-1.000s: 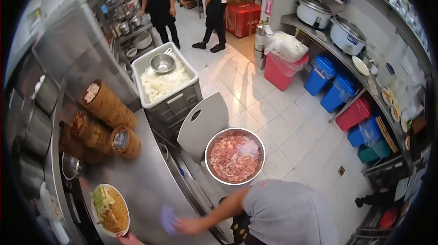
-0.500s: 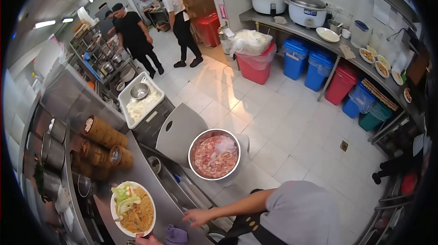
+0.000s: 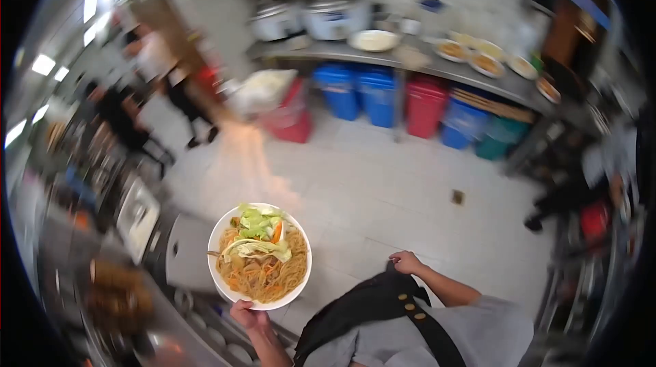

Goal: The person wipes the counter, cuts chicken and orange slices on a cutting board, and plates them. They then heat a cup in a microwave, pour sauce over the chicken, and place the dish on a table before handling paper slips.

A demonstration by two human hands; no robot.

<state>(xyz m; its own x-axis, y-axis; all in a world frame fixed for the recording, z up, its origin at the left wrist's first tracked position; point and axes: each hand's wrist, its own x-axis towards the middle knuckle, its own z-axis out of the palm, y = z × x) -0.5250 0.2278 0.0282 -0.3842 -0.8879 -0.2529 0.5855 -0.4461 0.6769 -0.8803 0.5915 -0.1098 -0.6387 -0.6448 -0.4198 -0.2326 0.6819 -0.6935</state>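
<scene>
My left hand (image 3: 250, 316) is closed on the near rim of a round white plate (image 3: 217, 283), holding it level above the floor. Brown noodles (image 3: 270, 278) with carrot strips fill the plate, and pale green cabbage leaves (image 3: 260, 223) lie on the far part. To the right, my right hand (image 3: 408, 262) hangs beside the dark apron (image 3: 348, 298) with nothing visible in it. Its fingers are loosely bent and slightly apart. The plate hides the spot where the metal bowl of raw meat stood in the earlier view.
A steel counter (image 3: 328, 50) along the wall carries rice cookers (image 3: 335, 18) and plates of food (image 3: 486, 63). Blue bins (image 3: 376, 97) and red bins (image 3: 425, 109) stand beneath. Two people (image 3: 116, 111) are at the far left; another person (image 3: 581, 175) is at the right. Bamboo steamers (image 3: 119, 292) sit left.
The plate of noodles has been lifted off the left counter and moved right, held in my left hand. My right hand has drawn away from the counter. The view has turned right.
</scene>
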